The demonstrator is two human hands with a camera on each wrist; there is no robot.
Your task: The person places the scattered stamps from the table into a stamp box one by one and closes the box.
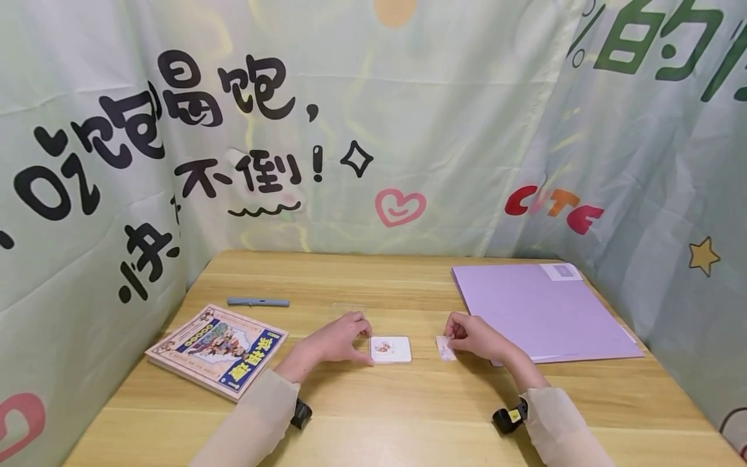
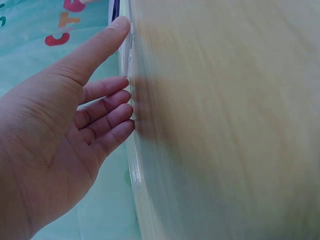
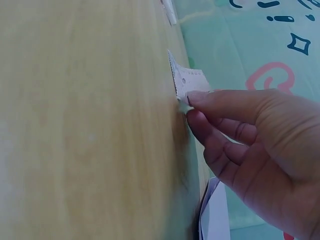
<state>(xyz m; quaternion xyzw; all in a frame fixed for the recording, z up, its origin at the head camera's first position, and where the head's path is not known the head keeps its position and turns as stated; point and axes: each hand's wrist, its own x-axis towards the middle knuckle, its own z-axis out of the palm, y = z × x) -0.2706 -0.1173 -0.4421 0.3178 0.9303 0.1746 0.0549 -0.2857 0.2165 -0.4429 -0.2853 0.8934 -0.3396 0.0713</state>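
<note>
A white card in a clear case (image 1: 392, 350) lies flat on the table, a small framed picture of a figure printed or set on it. My left hand (image 1: 335, 340) spans its left end, thumb at the front edge and forefinger at the back; the other fingertips rest by the tabletop in the left wrist view. To the right, my right hand (image 1: 480, 337) pinches a small pale stamp (image 3: 187, 76) with perforated edges between thumb and forefinger. Its lower part is hidden by the fingers, and it stands tilted in the right wrist view.
Behind the left hand lies a transparent flat piece (image 1: 349, 308). A blue pen (image 1: 258, 302) and a thick illustrated book (image 1: 218, 350) are at the left. A large purple folder (image 1: 543, 318) covers the back right, near the right hand. Printed curtains (image 1: 443, 130) enclose the table.
</note>
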